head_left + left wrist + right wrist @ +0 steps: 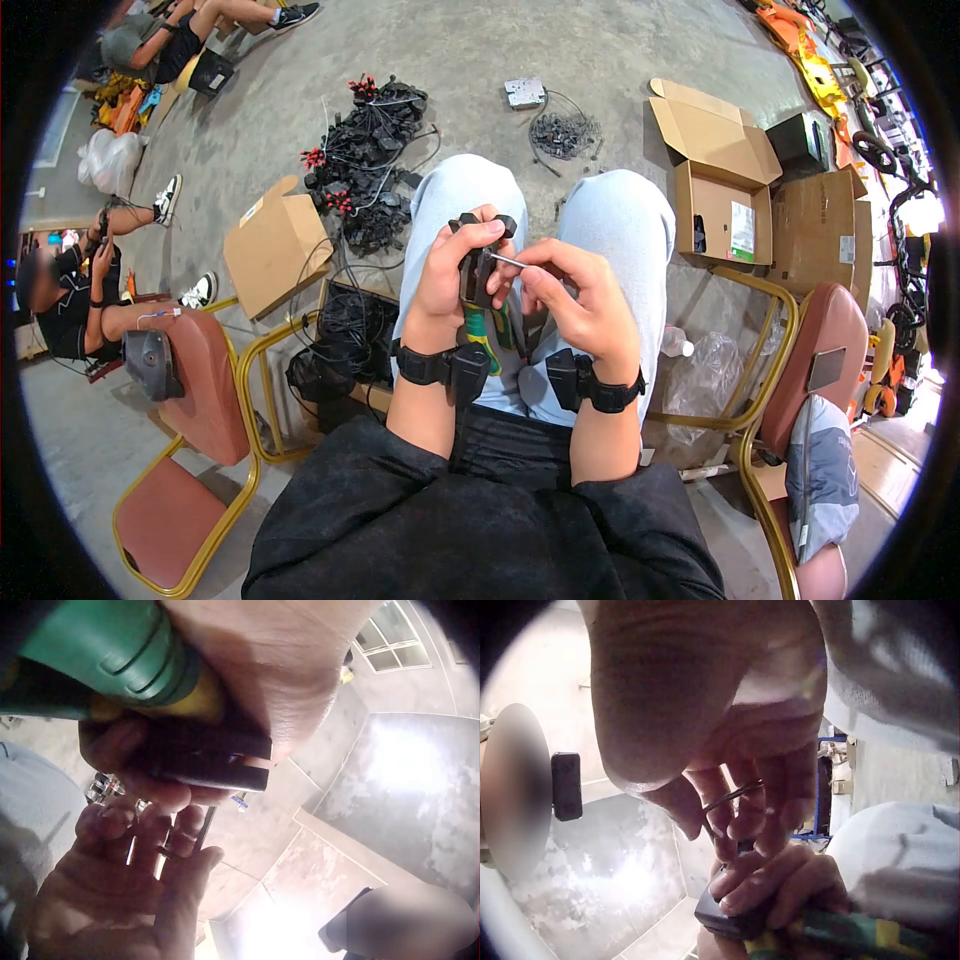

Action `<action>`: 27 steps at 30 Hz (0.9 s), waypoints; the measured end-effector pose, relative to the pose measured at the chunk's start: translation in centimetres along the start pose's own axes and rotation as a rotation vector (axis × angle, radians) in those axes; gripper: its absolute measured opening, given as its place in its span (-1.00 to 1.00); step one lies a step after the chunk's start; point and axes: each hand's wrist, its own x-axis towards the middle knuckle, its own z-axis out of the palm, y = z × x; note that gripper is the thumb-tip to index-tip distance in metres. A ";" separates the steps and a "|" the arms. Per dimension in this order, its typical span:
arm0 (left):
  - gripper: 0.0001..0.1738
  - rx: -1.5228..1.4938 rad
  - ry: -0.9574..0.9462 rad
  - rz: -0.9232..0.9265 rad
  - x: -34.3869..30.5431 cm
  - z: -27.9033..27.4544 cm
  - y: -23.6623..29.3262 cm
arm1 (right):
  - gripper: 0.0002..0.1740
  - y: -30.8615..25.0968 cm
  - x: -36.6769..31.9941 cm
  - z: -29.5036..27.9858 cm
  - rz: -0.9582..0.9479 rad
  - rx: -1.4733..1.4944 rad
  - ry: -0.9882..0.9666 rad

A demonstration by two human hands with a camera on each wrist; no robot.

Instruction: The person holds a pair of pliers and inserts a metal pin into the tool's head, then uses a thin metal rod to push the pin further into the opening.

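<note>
the left hand (447,268) grips a black block (474,282) and a green-handled tool (479,341) above the jeans (630,250); the right hand (578,300), close by, pinches a thin rod (508,260) at the block. seemingly fitting or freeing the rod; next calls for steady alignment.

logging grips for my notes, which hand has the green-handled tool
The left hand, curled round the green-handled tool; the right hand instead pinches a thin grey strip between thumb and fingers.

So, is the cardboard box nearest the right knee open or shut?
Open: in the head view, the lid of the cardboard box is folded back, exposing its inside.
</note>
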 end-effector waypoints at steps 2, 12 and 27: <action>-0.76 0.006 -0.012 0.003 0.0 0.1 0.0 | -0.87 -0.6 0.0 0.1 0.170 0.107 0.001; -0.78 -0.022 -0.049 0.029 0.3 -0.2 -0.4 | -0.80 0.6 -0.3 -0.1 0.333 0.290 0.152; -0.75 -0.016 -0.005 0.002 0.1 0.2 0.0 | -0.90 -0.2 0.4 0.1 -0.086 -0.200 0.145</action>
